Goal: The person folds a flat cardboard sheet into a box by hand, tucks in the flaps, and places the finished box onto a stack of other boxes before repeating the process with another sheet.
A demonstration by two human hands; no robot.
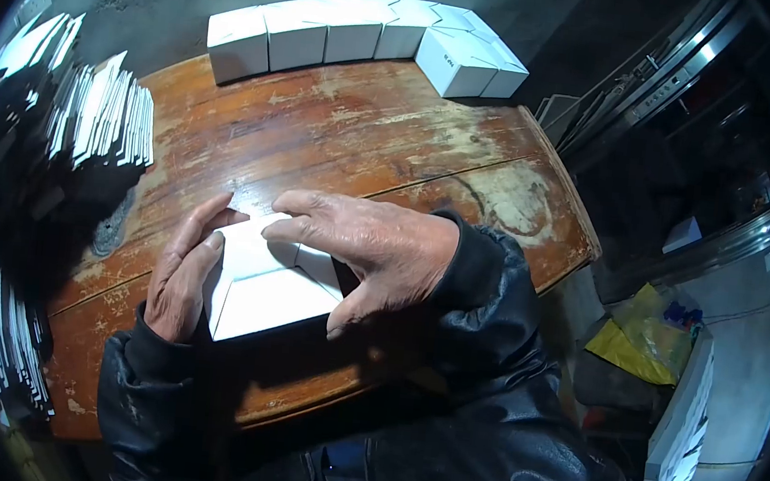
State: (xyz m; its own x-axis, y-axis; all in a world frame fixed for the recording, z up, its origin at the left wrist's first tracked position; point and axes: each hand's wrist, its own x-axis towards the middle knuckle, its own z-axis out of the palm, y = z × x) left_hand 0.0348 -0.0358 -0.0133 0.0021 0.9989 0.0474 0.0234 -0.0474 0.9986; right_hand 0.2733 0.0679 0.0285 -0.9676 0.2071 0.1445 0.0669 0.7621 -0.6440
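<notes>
A white cardboard box [268, 303] sits near the table's front edge, between my two hands. Folded flaps and their seams show on its top. My left hand [184, 281] wraps the box's left side, its thumb at the upper left corner. From the right, my right hand [370, 248] reaches across, fingers pressing the far part of the top and thumb at the right side. The box's far side is hidden by my fingers.
A row of white boxes [297, 45] stands along the wall at the table's back, with more boxes [467, 63] at its right end. Stacks of flat white cardboard [105, 116] lie at the left. A yellow bag [639, 344] is on the floor at right.
</notes>
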